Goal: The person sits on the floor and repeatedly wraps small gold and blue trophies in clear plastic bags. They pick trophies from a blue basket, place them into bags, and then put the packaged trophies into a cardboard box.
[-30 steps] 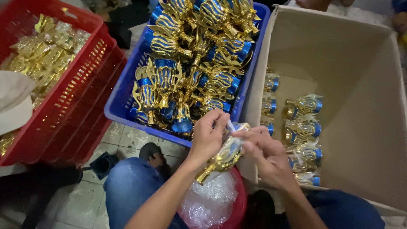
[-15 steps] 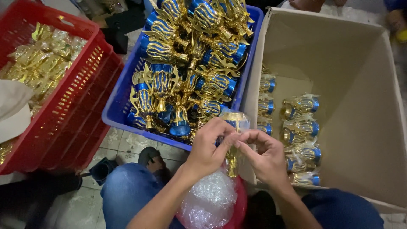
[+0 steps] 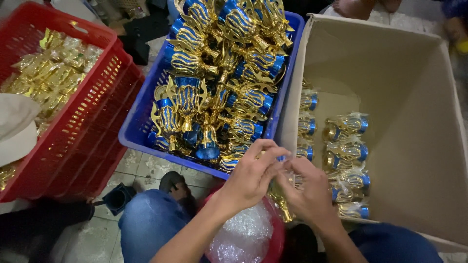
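My left hand (image 3: 251,176) and my right hand (image 3: 309,190) meet over my lap, both gripping one gold trophy cup (image 3: 282,203) in a clear plastic wrap; only its gold base shows under the fingers. Just beyond the hands stands a blue crate (image 3: 139,127) heaped with several unwrapped gold and blue trophy cups (image 3: 214,92). To the right, a large cardboard box (image 3: 404,83) holds several wrapped cups (image 3: 347,146) lying in rows along its near left side.
A red crate (image 3: 83,117) at the left holds gold pieces in clear bags. A red tub (image 3: 273,234) of clear plastic bags (image 3: 241,234) sits between my knees. The floor is tiled; another person's foot shows at the top right.
The cup was lying slanted between my hands; it now hangs lower and mostly hidden behind my fingers. My hands have closed together over it, and the view has shifted slightly.
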